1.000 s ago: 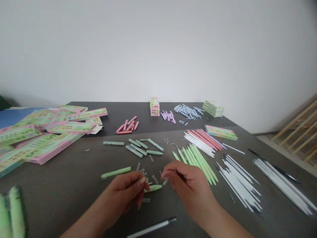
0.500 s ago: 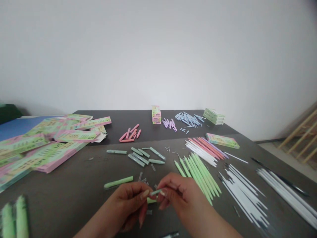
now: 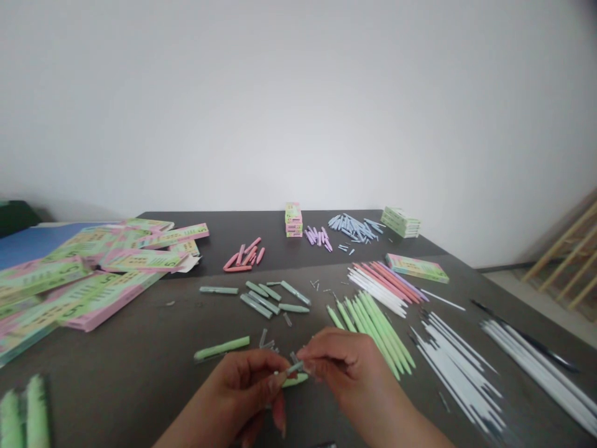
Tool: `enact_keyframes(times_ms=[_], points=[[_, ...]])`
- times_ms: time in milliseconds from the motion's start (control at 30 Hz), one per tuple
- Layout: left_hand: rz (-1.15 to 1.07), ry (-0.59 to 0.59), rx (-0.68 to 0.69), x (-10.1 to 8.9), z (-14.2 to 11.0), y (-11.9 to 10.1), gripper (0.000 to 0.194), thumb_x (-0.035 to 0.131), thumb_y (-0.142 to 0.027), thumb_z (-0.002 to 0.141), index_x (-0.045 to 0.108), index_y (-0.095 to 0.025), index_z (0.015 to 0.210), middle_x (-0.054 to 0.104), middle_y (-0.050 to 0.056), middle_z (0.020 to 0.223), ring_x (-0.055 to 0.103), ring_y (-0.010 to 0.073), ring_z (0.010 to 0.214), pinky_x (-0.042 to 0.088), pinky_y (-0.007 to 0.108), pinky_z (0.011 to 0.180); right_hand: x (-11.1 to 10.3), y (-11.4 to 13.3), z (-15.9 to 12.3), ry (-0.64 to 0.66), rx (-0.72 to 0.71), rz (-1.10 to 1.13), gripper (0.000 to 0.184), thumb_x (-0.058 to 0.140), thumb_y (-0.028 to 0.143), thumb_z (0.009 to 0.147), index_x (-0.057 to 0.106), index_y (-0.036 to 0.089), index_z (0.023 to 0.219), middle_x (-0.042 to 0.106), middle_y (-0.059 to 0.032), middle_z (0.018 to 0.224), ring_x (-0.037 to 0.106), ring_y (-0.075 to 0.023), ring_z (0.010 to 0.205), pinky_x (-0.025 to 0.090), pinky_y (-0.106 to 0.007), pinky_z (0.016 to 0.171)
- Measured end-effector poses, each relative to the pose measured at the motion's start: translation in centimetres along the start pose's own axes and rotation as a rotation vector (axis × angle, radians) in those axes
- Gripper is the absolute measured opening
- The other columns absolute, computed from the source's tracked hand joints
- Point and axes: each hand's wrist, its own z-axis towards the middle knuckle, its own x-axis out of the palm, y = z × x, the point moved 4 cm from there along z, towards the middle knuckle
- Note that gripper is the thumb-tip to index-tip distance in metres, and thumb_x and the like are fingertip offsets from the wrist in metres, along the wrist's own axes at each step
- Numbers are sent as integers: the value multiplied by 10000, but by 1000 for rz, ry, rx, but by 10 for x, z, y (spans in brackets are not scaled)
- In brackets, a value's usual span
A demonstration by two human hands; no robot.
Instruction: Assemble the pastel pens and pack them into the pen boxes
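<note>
A small, slim grey-green cylindrical piece point(image 3: 295, 368) is held over the near middle of the dark table point(image 3: 140, 379), spanning the gap between the two hands. Its left end lies at the thumb and forefinger of the left grip point(image 3: 245, 387), pinched together upon it; the other fingers curl downward. Its right end lies at the fingertips of the right grip point(image 3: 347, 361), likewise pinched upon it. Just beneath shows a light-green tapered plastic piece point(image 3: 297, 380), partly hidden by the left grip. Short clear plastic tubes point(image 3: 263, 338) lie just beyond. A light-green plastic barrel point(image 3: 226, 347) lies to the left; a row of light-green pointed barrels point(image 3: 380, 330) to the right. Farther off rests a group of grey-green cylinders point(image 3: 259, 303).
</note>
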Motion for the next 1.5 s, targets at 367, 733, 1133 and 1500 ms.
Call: enact_keyframes(times_ms=[367, 733, 1133, 1500], points=[[253, -164, 31, 8, -12, -6, 462, 576, -647, 751, 559, -185, 735, 665, 23, 644, 431, 81, 381, 326, 198, 363, 16, -14, -2, 83, 160, -8, 151, 567, 173, 807, 663, 169, 690, 590, 22, 550, 541, -111, 521, 343, -198, 491], [468, -210, 98, 6, -15, -11, 351, 492, -502, 867, 582, -201, 711, 632, 11, 646, 491, 119, 474, 348, 216, 445, 16, -12, 0, 112, 144, -260, 367, 490, 325, 906, 517, 176, 572, 434, 46, 499, 408, -92, 496, 218, -215, 460], [475, -545, 186, -65, -12, -42, 360, 516, -550, 766, 566, -194, 741, 589, -34, 519, 465, 126, 408, 368, 233, 430, -12, -33, 34, -154, 58, -382, 126, 581, 134, 816, 675, 159, 735, 588, -11, 714, 556, -142, 671, 416, -224, 640], [484, -599, 171, -81, -7, -38, 379, 489, -565, 693, 567, -194, 703, 576, -19, 469, 470, 142, 391, 349, 245, 425, 46, -32, 57, 106, -8, -717, 89, 669, 195, 779, 744, 222, 819, 726, -51, 871, 653, -220, 861, 424, -272, 725]])
